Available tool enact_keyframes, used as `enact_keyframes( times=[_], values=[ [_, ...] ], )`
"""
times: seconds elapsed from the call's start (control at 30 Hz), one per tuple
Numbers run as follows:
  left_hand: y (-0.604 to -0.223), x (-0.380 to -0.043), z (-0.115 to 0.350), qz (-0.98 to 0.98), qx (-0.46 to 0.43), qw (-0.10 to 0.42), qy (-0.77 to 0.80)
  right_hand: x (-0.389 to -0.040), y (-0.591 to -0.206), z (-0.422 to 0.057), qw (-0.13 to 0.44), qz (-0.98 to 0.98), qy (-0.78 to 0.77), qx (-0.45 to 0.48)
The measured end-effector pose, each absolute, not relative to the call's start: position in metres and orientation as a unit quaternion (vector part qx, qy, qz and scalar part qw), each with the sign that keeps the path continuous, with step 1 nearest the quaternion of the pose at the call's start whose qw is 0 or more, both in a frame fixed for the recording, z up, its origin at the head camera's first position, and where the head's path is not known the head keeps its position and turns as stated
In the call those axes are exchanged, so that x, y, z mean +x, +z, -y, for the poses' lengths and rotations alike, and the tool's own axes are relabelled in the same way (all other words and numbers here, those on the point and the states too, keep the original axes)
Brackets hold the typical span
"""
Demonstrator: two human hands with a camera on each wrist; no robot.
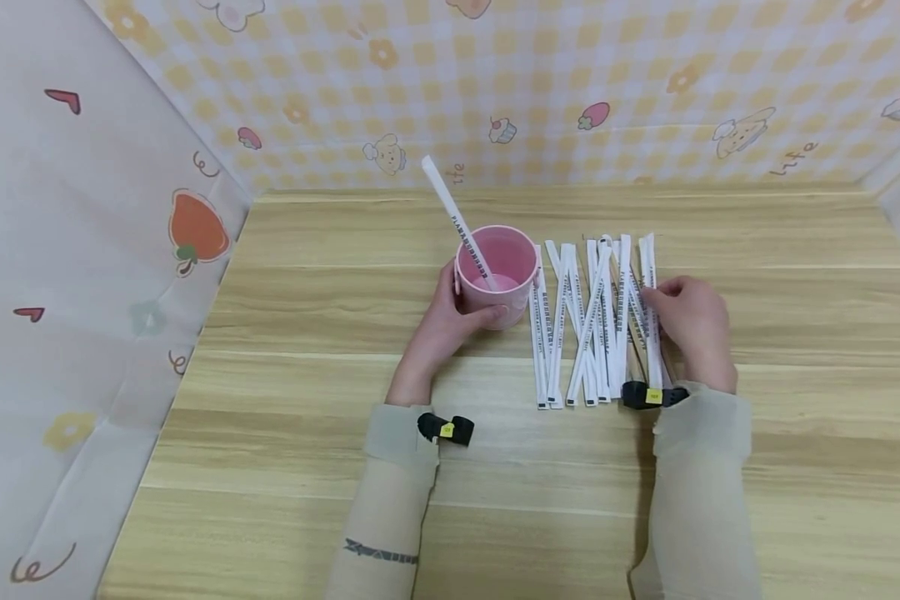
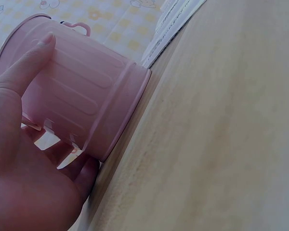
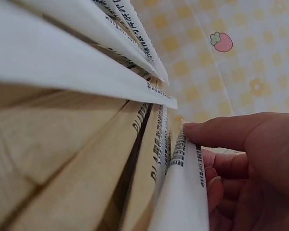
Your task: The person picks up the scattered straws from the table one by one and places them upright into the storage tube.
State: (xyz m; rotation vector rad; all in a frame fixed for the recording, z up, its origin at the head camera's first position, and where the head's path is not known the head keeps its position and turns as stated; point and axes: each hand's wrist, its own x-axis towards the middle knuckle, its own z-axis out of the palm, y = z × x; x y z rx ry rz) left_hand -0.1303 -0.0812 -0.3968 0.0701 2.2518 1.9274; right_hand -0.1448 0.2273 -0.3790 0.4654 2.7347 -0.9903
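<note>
A small pink bucket [image 1: 504,252] stands upright on the table, with one paper-wrapped straw [image 1: 447,204] leaning out over its far left rim. My left hand [image 1: 450,312] grips the bucket from the left; in the left wrist view the thumb lies along its ribbed wall [image 2: 77,77] and the fingers are round the other side. To the right of the bucket lie several white paper-wrapped straws [image 1: 587,333] with dark print. At the right end of that row, my right hand [image 1: 696,321] pinches a wrapped straw [image 3: 180,204] between thumb and fingers.
The wooden table [image 1: 307,400] reaches back to a yellow checked wall covering [image 1: 555,92]. On the left rises a white patterned wall [image 1: 105,250]. A black strap [image 1: 450,429] sits at the left wrist, another strap [image 1: 637,396] at the right.
</note>
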Motion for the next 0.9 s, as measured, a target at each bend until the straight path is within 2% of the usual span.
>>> enact_keyframes(
  times=[0.23, 0.37, 0.63, 0.9],
  values=[
    [-0.380, -0.123, 0.080, -0.760, 0.018, 0.095, 0.642, -0.144, -0.374, -0.231, 0.099, -0.923, -0.335, 0.162],
    [-0.377, -0.121, 0.078, -0.760, 0.023, 0.096, 0.642, -0.142, -0.367, -0.234, 0.080, -0.921, -0.340, 0.176],
    [-0.377, -0.120, 0.079, -0.763, 0.025, 0.093, 0.639, -0.139, -0.351, -0.234, 0.009, -0.923, -0.345, 0.173],
    [-0.375, -0.120, 0.078, -0.757, 0.029, 0.093, 0.646, -0.140, -0.331, -0.222, -0.096, -0.893, -0.396, 0.192]
  ],
)
